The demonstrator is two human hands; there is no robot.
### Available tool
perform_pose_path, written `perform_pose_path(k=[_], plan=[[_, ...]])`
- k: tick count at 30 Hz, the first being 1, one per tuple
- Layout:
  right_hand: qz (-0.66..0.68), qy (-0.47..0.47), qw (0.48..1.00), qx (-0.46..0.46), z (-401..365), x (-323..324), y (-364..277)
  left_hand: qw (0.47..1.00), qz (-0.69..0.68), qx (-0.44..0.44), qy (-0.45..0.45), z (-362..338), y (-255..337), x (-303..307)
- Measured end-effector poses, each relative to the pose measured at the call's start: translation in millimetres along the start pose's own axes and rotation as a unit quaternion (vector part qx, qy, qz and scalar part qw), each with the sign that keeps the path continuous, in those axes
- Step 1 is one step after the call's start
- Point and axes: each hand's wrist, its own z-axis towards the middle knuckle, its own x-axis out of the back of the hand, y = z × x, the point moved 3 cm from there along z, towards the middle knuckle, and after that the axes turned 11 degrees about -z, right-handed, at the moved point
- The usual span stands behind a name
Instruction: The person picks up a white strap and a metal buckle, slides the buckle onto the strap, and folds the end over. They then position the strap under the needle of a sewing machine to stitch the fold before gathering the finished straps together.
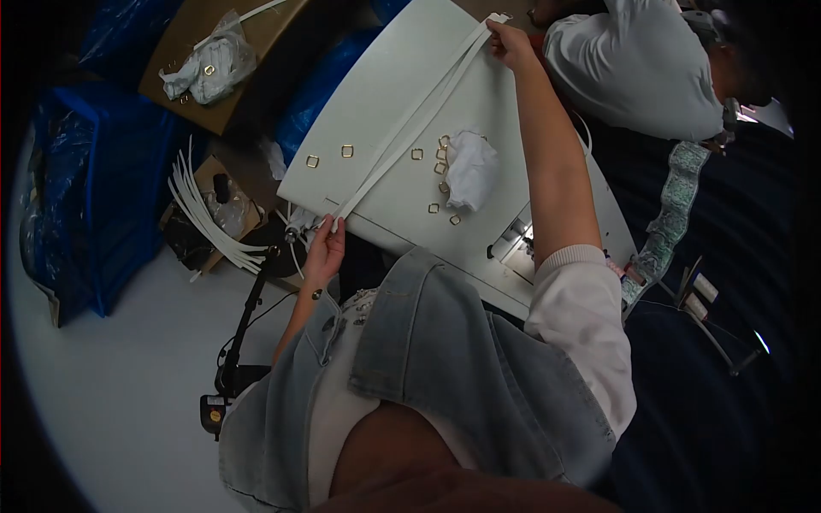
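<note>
Two long white straps (pixel 416 118) run side by side diagonally across the white sewing table (pixel 376 94). At the far edge, my right hand (pixel 510 44) is closed on their upper end. My left hand (pixel 325 248) pinches the lower end at the near left edge. Between my arms lie several gold-coloured square rings (pixel 417 155), some touching a crumpled white bundle (pixel 470 170). The metal plate of a sewing machine (pixel 515 248) shows beside my right forearm, partly hidden by it.
At the upper left a brown box (pixel 160 96) bears a plastic bag (pixel 224 60) of white material. More white strips (pixel 202 209) hang over a carton. Blue plastic sheeting (pixel 128 179) stands at left. Another person in a grey shirt (pixel 633 73) bends at the upper right.
</note>
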Motion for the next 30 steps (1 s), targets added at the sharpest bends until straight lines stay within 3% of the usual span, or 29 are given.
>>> perform_pose_path(k=[3,6,11,13,16,18,19,21,24,27,29,30], plan=[[-0.017,-0.016,1.000,0.003,-5.7,-4.3,19.9,0.998,-0.056,0.019,0.010,-6.7,-17.5,15.6],[-0.039,-0.010,0.999,0.024,-27.6,-8.1,26.0,0.998,-0.043,-0.047,-0.015,-16.6,-29.9,11.5],[-0.023,0.058,0.961,0.269,-134.4,-9.6,22.8,0.990,-0.077,-0.113,-0.026,-10.7,-37.8,24.3],[-0.090,0.015,0.942,0.322,-196.2,-9.3,50.3,0.989,-0.089,-0.117,-0.030,-10.4,-42.9,23.4],[-0.142,-0.037,0.955,0.258,-285.6,-6.2,116.7,0.987,-0.059,-0.141,-0.050,-21.6,-43.0,15.1],[-0.185,-0.075,0.949,0.244,-325.9,-1.9,178.5,0.970,0.127,-0.204,-0.032,-39.3,-50.1,7.1],[-0.257,-0.115,0.938,0.203,-343.1,3.6,201.3,0.970,0.127,-0.206,-0.027,-43.7,-52.3,10.2],[-0.318,-0.166,0.924,0.132,-370.9,15.5,243.6,0.836,0.445,-0.313,-0.074,-51.4,-55.2,6.2],[-0.313,-0.228,0.919,0.068,-401.6,23.7,270.5,0.807,0.451,-0.368,-0.102,-56.6,-62.6,6.4],[-0.360,-0.228,0.902,0.069,-412.8,33.1,289.4,0.826,0.424,-0.367,-0.054,-51.2,-59.2,43.4],[-0.383,-0.180,0.902,0.090,-415.3,45.4,290.0,0.867,0.387,-0.305,-0.071,-46.3,-71.1,89.3],[-0.405,-0.128,0.898,0.114,-416.2,54.2,288.6,0.867,0.452,-0.190,-0.086,-41.9,-86.0,111.7]])
